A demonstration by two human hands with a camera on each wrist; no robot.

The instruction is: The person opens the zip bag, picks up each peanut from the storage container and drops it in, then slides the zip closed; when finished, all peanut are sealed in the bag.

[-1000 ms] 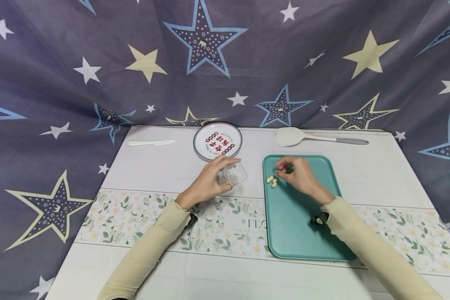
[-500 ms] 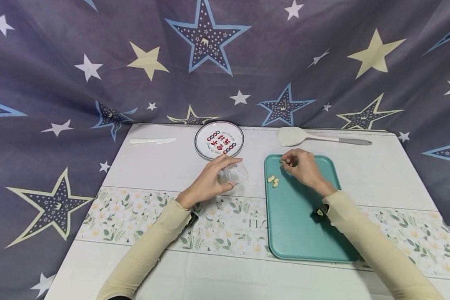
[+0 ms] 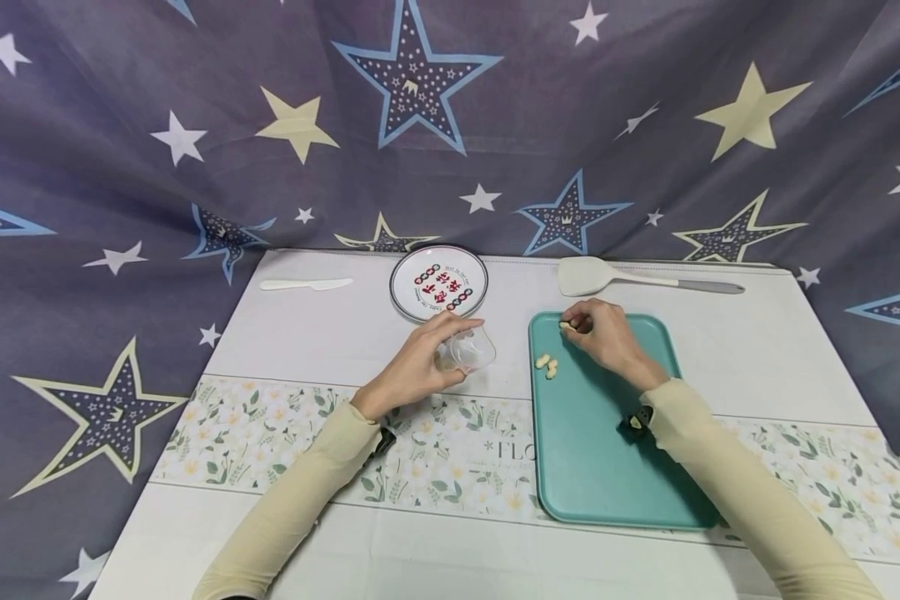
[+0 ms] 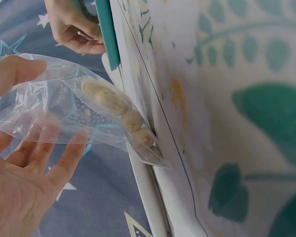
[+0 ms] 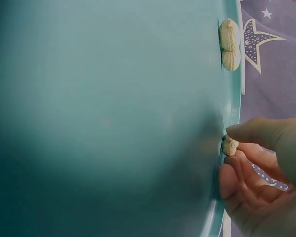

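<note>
Head view: the largest item I record is a grey-purple fabric backdrop (image 3: 412,187) printed with stars, hanging beyond the left hand (image 3: 420,362) and the right hand (image 3: 606,336). Beneath both hands lies a table (image 3: 450,550) covered in white, with a printed flower-and-leaf band crossing nearer the wearer than the fingers.

Under the right hand and wrist is a rectangular teal tray (image 3: 592,467) with rounded corners and a raised rim. A cream fabric left sleeve (image 3: 292,500) and a matching right sleeve (image 3: 750,492) run back from the hands. Beyond the right hand I note a spatula (image 3: 630,277) with a white blade and grey handle end, lying crosswise.

The left hand is half spread, thumb on one side and fingers on the other, holding a clear bag at its sides. The right hand is nearly closed, thumb and fingertips pinching one item near the tray's far left corner.

Immediately beyond the left hand sits a round white plate (image 3: 439,283) with a dark rim and red markings. Farther out, to that hand's left, lies a slim white knife (image 3: 305,284).

Held by the left hand, the clear plastic bag (image 3: 471,348) contains several pale tan peanuts (image 4: 108,101); I cannot tell the exact count. Two loose cream peanuts (image 3: 552,369) lie on the tray, just nearer the wearer than the right fingertips. Smallest in view is the pinched peanut (image 5: 230,146), partly hidden by the right hand; I cannot tell whether it touches the tray.
</note>
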